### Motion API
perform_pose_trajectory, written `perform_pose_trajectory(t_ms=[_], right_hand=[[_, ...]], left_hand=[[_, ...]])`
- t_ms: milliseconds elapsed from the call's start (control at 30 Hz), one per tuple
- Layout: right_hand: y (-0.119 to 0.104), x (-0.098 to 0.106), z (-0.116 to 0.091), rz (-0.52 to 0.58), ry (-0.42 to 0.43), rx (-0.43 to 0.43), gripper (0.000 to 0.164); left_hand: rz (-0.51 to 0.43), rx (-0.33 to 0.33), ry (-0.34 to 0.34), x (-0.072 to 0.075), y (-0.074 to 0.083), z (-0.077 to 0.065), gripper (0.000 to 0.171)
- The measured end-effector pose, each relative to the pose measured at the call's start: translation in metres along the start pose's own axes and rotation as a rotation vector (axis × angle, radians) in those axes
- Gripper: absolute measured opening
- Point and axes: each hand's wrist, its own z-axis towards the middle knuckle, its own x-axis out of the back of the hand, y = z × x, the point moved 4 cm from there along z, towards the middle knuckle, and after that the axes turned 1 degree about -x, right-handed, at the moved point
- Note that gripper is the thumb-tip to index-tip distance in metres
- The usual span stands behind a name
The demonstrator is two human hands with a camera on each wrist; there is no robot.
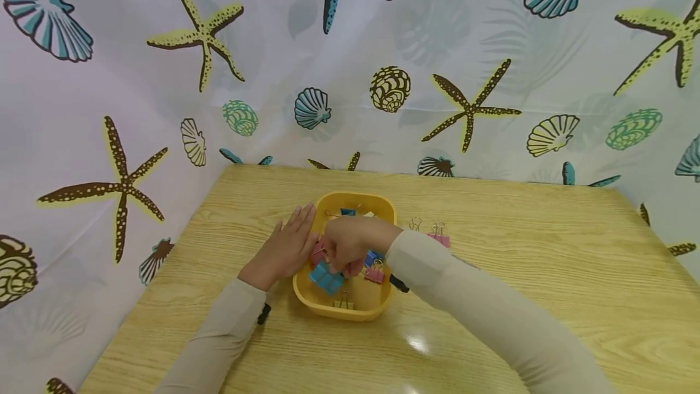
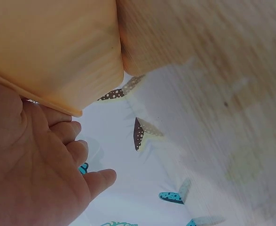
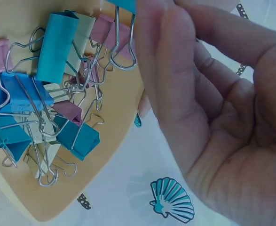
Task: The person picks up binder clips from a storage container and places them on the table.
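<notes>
A yellow plastic tray (image 1: 344, 313) on the table holds several binder clips in blue, teal, pink and cream. My right hand (image 1: 352, 241) reaches into it from the right. Its thumb and fingers pinch a teal binder clip (image 1: 327, 278) near the tray's left side. In the right wrist view only an edge of that teal clip (image 3: 123, 4) shows at the top, beside the fingers. My left hand (image 1: 284, 247) rests against the tray's left outer wall with its fingers extended. From the left wrist, the fingers of that hand (image 2: 39, 155) lie along the tray's rim.
On the table right of the tray, partly behind my right forearm, lie a pink binder clip (image 1: 439, 239) and another clip whose wire handles (image 1: 415, 224) show. A patterned cloth (image 1: 350, 65) hangs behind and beside the wooden table (image 1: 547, 248).
</notes>
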Motion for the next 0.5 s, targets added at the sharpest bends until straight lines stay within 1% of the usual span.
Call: perform_pose_trajectory(t_ms=[133, 233, 333, 500], right_hand=[[0.002, 0.003, -0.006, -0.006, 0.060, 0.062, 0.021], [0.004, 0.006, -0.011, 0.022, 0.102, 0.094, 0.019], [0.007, 0.010, -0.015, 0.032, 0.135, 0.120, 0.018], [0.012, 0.014, -0.020, 0.038, 0.180, 0.167, 0.020]], left_hand=[[-0.005, 0.003, -0.001, 0.001, 0.001, 0.000, 0.060], [-0.003, 0.006, -0.003, 0.001, 0.001, -0.001, 0.059], [0.005, 0.006, -0.001, 0.000, 0.001, 0.000, 0.060], [0.005, 0.009, 0.001, 0.000, 0.000, 0.000, 0.060]])
